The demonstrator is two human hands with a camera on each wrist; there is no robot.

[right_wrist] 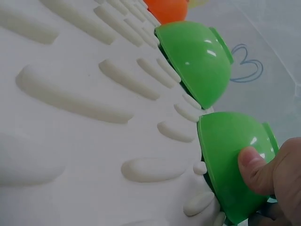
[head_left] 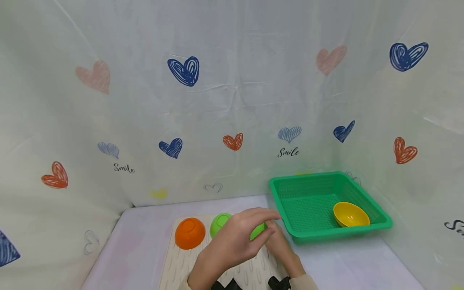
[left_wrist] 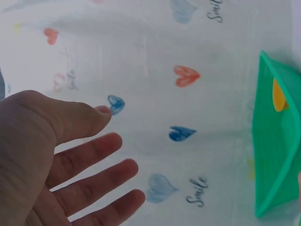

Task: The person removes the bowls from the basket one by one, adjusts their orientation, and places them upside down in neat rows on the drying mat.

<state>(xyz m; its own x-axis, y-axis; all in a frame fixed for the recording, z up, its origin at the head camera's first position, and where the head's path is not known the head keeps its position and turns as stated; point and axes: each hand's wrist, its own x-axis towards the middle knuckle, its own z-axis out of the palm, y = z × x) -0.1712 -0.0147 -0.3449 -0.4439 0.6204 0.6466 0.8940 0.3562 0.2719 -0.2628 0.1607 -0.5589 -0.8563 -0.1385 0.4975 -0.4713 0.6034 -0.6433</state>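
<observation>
My right hand (head_left: 278, 243) grips an upside-down green bowl (right_wrist: 230, 165) at its side. In the right wrist view the thumb presses on the bowl's outer wall, while the other fingers are mostly hidden. A second green bowl (right_wrist: 195, 59) lies upside down beside it, and an overturned orange bowl (head_left: 190, 233) sits farther left. All these bowls are on a white ridged mat (head_left: 177, 262). In front of the green bowls, partly covering them in the head view, hovers my left hand (head_left: 241, 235). Its fingers are apart and loosely bent, with nothing held.
At the right back of the table stands a green plastic basket (head_left: 304, 205) with a yellow bowl (head_left: 351, 214) inside, its opening upward. A pale curtain (head_left: 232, 100) printed with hearts hangs around the table (head_left: 119, 249).
</observation>
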